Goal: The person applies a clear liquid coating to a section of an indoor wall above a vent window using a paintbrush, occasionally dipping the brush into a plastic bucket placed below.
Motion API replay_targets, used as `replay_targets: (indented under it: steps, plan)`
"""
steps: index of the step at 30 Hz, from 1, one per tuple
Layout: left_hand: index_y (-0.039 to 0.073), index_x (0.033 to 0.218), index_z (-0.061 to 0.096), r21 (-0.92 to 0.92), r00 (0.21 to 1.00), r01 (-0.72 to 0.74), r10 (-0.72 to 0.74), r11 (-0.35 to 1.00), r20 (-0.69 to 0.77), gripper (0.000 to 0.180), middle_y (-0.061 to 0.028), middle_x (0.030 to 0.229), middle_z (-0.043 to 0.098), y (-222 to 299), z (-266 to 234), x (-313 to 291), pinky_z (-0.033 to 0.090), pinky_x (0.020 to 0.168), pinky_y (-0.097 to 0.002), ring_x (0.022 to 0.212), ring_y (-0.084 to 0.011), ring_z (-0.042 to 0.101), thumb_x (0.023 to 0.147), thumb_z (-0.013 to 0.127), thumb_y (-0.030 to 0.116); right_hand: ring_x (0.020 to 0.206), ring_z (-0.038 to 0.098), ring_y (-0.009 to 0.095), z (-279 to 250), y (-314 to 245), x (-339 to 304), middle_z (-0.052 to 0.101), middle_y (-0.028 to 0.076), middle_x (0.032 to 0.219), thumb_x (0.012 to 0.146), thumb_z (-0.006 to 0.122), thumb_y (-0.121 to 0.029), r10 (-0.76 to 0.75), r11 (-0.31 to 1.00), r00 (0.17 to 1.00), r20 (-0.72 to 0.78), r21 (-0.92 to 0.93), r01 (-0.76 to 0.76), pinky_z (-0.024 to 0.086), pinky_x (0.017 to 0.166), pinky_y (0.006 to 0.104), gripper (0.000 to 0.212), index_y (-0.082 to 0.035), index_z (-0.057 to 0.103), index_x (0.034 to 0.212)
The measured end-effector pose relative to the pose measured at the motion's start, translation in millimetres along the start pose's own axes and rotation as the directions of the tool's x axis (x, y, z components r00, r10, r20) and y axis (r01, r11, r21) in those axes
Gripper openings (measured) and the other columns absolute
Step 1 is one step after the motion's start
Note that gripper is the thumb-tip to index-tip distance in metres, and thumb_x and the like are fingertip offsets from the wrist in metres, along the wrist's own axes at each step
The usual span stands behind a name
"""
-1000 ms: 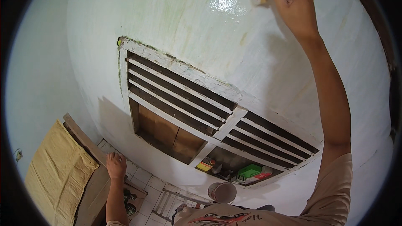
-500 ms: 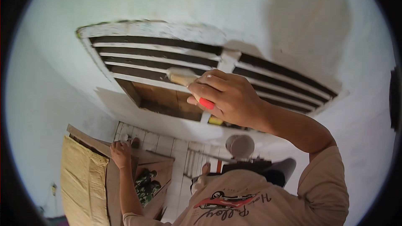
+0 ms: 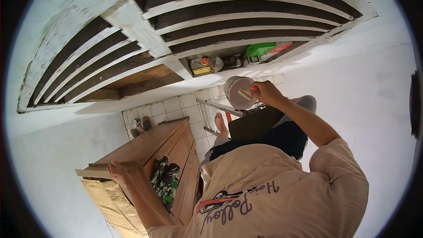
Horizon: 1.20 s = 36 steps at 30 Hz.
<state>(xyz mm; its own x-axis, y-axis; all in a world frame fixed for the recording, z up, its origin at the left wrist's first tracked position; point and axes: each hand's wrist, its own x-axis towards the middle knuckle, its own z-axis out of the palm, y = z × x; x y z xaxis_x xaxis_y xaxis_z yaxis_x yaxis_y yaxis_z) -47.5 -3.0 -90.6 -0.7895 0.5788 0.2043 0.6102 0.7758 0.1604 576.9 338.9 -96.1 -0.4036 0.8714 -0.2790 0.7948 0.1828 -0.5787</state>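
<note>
Brush (image 3: 245,94) lies just left of the right hand (image 3: 267,94), over the mouth of the bucket (image 3: 238,103), its long axis running leftward and slightly near from the fingers, bristles leading. That right hand is much the nearer one, closed around the handle, whose red part shows between the fingers; the left hand (image 3: 120,175) is well apart, over to the left, its fingers curled at the edge of the wooden cabinet (image 3: 143,142), and whether they grip it cannot be told. How high the bristles sit is flattened by the steep view: touching the bucket's inside or apart from it, I cannot tell. The hand covers much of the handle, the bucket's contents are hard to make out, and its base, beside the ladder (image 3: 218,106), is hidden.
</note>
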Motion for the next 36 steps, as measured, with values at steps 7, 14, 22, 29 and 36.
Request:
replay_targets:
  steps: [7, 14, 22, 29, 36]
  plan:
    - [-0.007, 0.105, 0.067, -0.021, 0.998, -0.060, 0.060, 0.998, 0.005, 0.039, -0.0224, 0.107, 0.066, 2.9, -0.9, -3.3, 0.051, 0.085, -0.0503, 0.097, -0.0426, 0.062, 0.105, 0.047, 0.026, 0.083, 0.070, 0.043, 121.7, 109.2, 38.8, 0.071, 0.025, 0.086, 0.089, 0.066, -0.025, 0.108, 0.993, 0.988, -0.115, 0.062, -0.101, 0.056, 0.075, 0.0492, 0.026, -0.001, 0.072, 0.093]
    - [-0.007, 0.104, 0.067, -0.014, 1.000, -0.025, 0.025, 1.000, 0.002, 0.039, -0.0226, 0.107, 0.066, 3.8, 4.3, -6.9, 0.051, 0.085, -0.0505, 0.096, -0.0428, 0.062, 0.105, 0.047, 0.026, 0.091, 0.070, 0.041, 177.4, 126.0, 64.1, 0.074, 0.018, 0.094, 0.089, 0.066, -0.023, 0.274, 0.961, 0.959, -0.065, 0.047, -0.272, 0.056, 0.079, 0.0510, 0.016, -0.011, 0.076, 0.093]
    - [-0.007, 0.104, 0.067, -0.015, 1.000, -0.001, 0.001, 1.000, -0.016, 0.039, -0.0228, 0.106, 0.066, 0.1, 4.5, -6.5, 0.051, 0.085, -0.0506, 0.096, -0.0430, 0.062, 0.105, 0.047, 0.026, 0.091, 0.070, 0.042, 196.0, 136.8, 65.9, 0.073, 0.018, 0.096, 0.090, 0.063, -0.018, 0.257, 0.966, 0.965, -0.055, 0.012, -0.257, 0.055, 0.081, 0.0520, 0.017, -0.011, 0.076, 0.098]
    - [-0.007, 0.103, 0.067, -0.016, 0.999, 0.023, -0.023, 1.000, -0.034, 0.039, -0.0230, 0.106, 0.066, -2.2, 5.9, -10.7, 0.051, 0.084, -0.0507, 0.096, -0.0431, 0.062, 0.105, 0.047, 0.027, 0.094, 0.069, 0.040, 170.4, 119.2, 57.9, 0.072, 0.018, 0.101, 0.088, 0.064, -0.013, 0.115, 0.993, 0.978, -0.174, -0.008, -0.118, 0.055, 0.080, 0.0515, 0.017, -0.009, 0.073, 0.102]
    - [-0.007, 0.103, 0.066, -0.048, 1.000, 0.019, -0.021, 0.999, -0.021, 0.039, -0.0232, 0.106, 0.065, -1.0, 4.6, -7.4, 0.051, 0.084, -0.0508, 0.095, -0.0433, 0.062, 0.105, 0.047, 0.027, 0.094, 0.070, 0.041, 139.5, 106.4, 43.5, 0.073, 0.020, 0.100, 0.089, 0.064, -0.014, 0.202, 0.979, 0.952, -0.229, 0.055, -0.195, 0.056, 0.083, 0.0480, 0.025, -0.005, 0.073, 0.110]
